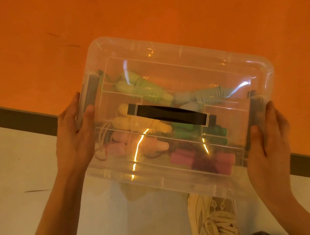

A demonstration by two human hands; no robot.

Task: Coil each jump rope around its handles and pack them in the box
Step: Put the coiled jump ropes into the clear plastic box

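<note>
A clear plastic box (pixel 191 59) with its lid on and a black carry handle (pixel 171 113) is held between my two hands above the floor. Through the lid I see several coiled jump ropes: a light green one (pixel 146 90), a pale blue one (pixel 203 95), a yellow one (pixel 140 122), a pink one (pixel 140 143), a dark green one (pixel 198 131) and a magenta one (pixel 200 157). My left hand (pixel 74 137) grips the box's left end at its dark latch. My right hand (pixel 266 141) grips the right end, thumb on the lid edge.
Below lies an orange floor (pixel 134 9) bordered by a dark stripe (pixel 9 117) and a white area (pixel 20 187). A cream shoe with laces (pixel 212 221) shows under the box's near edge.
</note>
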